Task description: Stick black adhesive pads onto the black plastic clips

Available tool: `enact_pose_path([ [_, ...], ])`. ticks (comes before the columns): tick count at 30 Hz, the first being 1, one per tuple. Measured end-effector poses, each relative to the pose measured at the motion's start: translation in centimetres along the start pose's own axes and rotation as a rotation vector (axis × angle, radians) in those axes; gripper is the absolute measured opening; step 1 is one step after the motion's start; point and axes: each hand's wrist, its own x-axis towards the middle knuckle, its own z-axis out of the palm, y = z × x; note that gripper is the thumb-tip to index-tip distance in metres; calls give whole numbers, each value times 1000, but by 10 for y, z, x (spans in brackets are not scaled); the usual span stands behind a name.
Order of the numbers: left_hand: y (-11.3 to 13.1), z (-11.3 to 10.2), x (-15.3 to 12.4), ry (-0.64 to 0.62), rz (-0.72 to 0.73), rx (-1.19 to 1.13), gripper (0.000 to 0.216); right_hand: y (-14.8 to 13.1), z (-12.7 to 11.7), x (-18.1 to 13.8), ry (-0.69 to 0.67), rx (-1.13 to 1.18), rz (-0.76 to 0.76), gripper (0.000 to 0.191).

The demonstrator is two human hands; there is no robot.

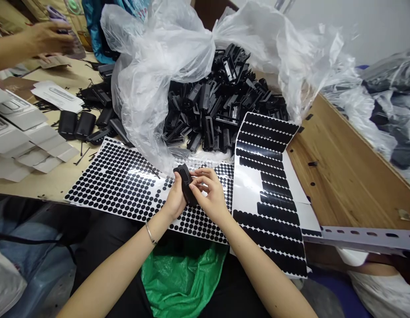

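Observation:
My left hand (176,199) is wrapped round a small black plastic part (186,182), held upright over a sheet of small black round stickers (118,179). My right hand (209,191) pinches at the part's side with fingertips pressed together. A second sheet with long black oval pads (269,185) lies just to the right of my hands. Behind them an open clear plastic bag (152,79) holds a heap of black plastic parts (218,106).
Another person's hand (47,37) works at the far left over white cards (22,128) and loose black parts (79,123). A wooden board (344,176) runs along the right, with more bagged parts (390,115) beyond. A green bag (181,278) lies on my lap.

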Motion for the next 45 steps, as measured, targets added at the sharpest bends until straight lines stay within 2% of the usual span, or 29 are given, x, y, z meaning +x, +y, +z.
enact_pose_path([
  [9,1,0,-2,2,-3,46,64,-4,1,-1,29,-9,32,12],
  [15,0,-3,0,-19,-5,73,64,4,-6,5,22,207,159,34],
  [20,-2,-3,0,-57,8,148,69,11,-16,10,-140,401,329,42],
  [23,-2,-2,0,-69,29,169,67,11,-14,8,-208,349,302,45],
  [26,-2,-2,0,-73,14,128,67,10,-10,5,-185,259,231,42],
  [28,-2,-2,0,-84,-3,108,67,10,-10,5,-182,217,202,48],
  [32,-1,-6,-3,-161,-36,205,73,8,-17,9,-229,276,260,49],
  [35,2,-6,-8,-227,-110,325,79,6,-28,14,-181,314,322,47],
  [38,6,-2,-10,-246,-113,315,84,7,-40,17,-67,299,299,39],
  [42,12,5,-8,-165,-42,113,70,13,-47,19,249,468,302,34],
  [43,13,5,-8,-150,-15,70,65,15,-46,19,275,514,313,34],
  [45,13,5,-6,-129,38,39,49,15,-41,17,221,564,342,34],
])
